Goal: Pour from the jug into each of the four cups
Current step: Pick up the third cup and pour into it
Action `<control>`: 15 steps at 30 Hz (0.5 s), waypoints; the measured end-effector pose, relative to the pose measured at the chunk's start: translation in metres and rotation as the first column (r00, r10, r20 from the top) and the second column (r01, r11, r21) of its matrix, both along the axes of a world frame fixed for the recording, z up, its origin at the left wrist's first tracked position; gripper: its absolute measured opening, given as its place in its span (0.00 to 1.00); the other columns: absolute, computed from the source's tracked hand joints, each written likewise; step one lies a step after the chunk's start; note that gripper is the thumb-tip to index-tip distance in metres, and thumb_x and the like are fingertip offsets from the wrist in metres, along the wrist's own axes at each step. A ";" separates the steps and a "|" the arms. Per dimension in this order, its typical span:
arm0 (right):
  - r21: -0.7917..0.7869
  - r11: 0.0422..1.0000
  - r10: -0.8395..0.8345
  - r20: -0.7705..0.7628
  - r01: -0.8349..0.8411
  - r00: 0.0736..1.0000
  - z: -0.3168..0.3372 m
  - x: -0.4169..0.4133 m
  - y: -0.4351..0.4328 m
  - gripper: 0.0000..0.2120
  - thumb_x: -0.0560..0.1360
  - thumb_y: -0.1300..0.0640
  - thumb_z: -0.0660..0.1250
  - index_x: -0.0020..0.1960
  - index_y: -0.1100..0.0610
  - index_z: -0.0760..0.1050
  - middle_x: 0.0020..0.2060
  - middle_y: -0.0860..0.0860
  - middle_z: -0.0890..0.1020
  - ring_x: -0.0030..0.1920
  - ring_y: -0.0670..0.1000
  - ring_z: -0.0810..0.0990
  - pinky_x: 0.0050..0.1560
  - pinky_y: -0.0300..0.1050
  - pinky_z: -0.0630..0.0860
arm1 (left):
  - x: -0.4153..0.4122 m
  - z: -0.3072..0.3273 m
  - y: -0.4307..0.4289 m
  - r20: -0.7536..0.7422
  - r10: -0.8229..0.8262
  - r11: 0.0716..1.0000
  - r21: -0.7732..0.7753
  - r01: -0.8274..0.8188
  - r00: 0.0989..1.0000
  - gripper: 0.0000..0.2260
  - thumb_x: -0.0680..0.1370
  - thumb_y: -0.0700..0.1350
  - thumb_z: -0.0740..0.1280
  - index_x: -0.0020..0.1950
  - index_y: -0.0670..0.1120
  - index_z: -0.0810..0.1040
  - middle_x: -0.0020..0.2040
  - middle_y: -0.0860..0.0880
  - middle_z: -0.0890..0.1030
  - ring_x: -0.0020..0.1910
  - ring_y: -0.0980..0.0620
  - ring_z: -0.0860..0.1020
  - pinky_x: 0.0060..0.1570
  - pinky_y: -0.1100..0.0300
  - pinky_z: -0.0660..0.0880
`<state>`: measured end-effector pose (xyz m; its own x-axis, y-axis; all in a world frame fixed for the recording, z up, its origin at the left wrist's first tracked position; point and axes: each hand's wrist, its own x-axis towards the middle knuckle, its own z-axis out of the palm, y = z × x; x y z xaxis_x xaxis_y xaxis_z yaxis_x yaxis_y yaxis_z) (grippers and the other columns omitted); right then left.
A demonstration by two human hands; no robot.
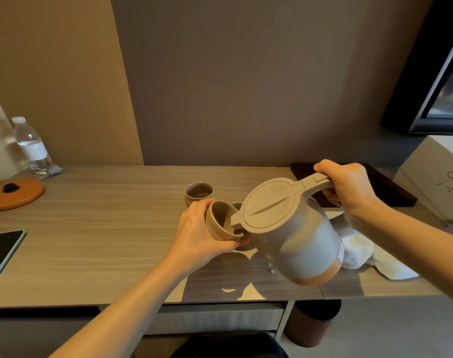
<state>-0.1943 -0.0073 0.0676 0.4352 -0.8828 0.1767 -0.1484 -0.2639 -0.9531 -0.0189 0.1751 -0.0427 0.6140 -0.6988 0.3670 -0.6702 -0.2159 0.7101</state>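
My right hand [349, 189] grips the handle of a grey jug [290, 236] with a beige lid and tan base, tilted to the left above the desk. Its spout sits at the rim of a beige cup [219, 220] that my left hand [197, 233] holds tilted toward the jug, lifted off the desk. A second cup [198, 193] stands upright behind, with liquid in it. The rim of a third cup [237, 204] peeks out between the held cup and the jug's lid. No other cup is in sight.
A wooden desk [104, 241] carries an orange lid [15, 193] and a water bottle [31, 146] at far left, a dark tablet [2, 251] at the left edge, a white cloth [370, 259], a dark tray [390, 187] and a white box [437, 174] on the right. Water drops [269, 267] lie under the jug.
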 end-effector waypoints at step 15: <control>-0.152 0.985 0.064 -0.098 -0.079 0.993 0.006 0.005 -0.001 0.18 0.73 0.56 0.66 0.37 0.73 0.77 0.35 0.66 0.78 0.36 0.57 0.74 0.41 0.49 0.72 | -0.007 -0.016 0.001 -0.015 0.024 1.000 -0.018 -0.024 1.000 0.38 0.55 0.60 0.82 0.60 0.57 0.70 0.57 0.60 0.74 0.58 0.56 0.73 0.52 0.60 0.76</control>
<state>-0.1897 -0.0083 0.0732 0.5169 -0.8140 0.2651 -0.2096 -0.4207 -0.8827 -0.0257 0.1757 -0.0591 0.6359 -0.6770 0.3705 -0.6544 -0.2186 0.7239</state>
